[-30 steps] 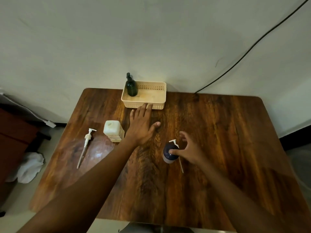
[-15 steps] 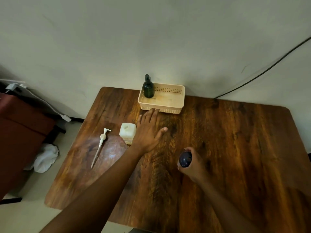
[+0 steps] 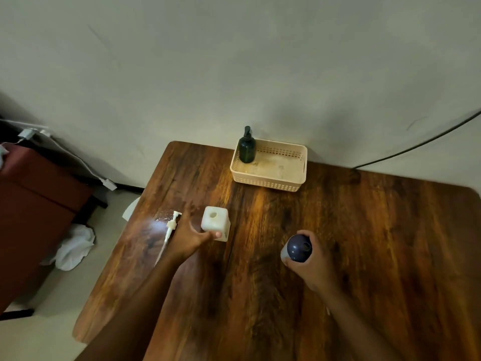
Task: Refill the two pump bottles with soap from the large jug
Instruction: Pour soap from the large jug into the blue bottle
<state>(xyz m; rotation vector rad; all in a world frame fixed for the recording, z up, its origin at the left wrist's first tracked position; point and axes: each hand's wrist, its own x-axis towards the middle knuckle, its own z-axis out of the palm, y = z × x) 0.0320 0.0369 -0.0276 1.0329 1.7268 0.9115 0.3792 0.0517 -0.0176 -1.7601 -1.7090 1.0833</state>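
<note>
Two hands work over the wooden tabletop [image 3: 364, 230], and I will go from the left edge across. Off the tabletop, on the floor, lies a crumpled white cloth [image 3: 74, 247], partly hidden by a dark red-brown cabinet [image 3: 33, 204] that the frame cuts off. Just left of my left grip lies a loose white pump head [image 3: 170, 226] with its long tube, on a pale smear; the lower tube is blurred and passes behind the wrist. My left hand [image 3: 190, 238] is spread, fingers apart, with the thumb tip touching the near face of the square white jug [image 3: 216, 226]. The fingers are smeared by motion, so I cannot tell whether they touch the jug's side. The jug stands upright, its round mouth uncapped. Well beyond that grip, against the wall, a beige basket [image 3: 270, 179] holds a dark green pump bottle [image 3: 247, 149] in its left corner, pump on. To the right, my right hand [image 3: 309, 261] is wrapped tight around a dark blue bottle [image 3: 299, 247], seen from above; its body is mostly hidden by the fingers. A black cable [image 3: 416, 145] runs along the wall, cut off at the right.
</note>
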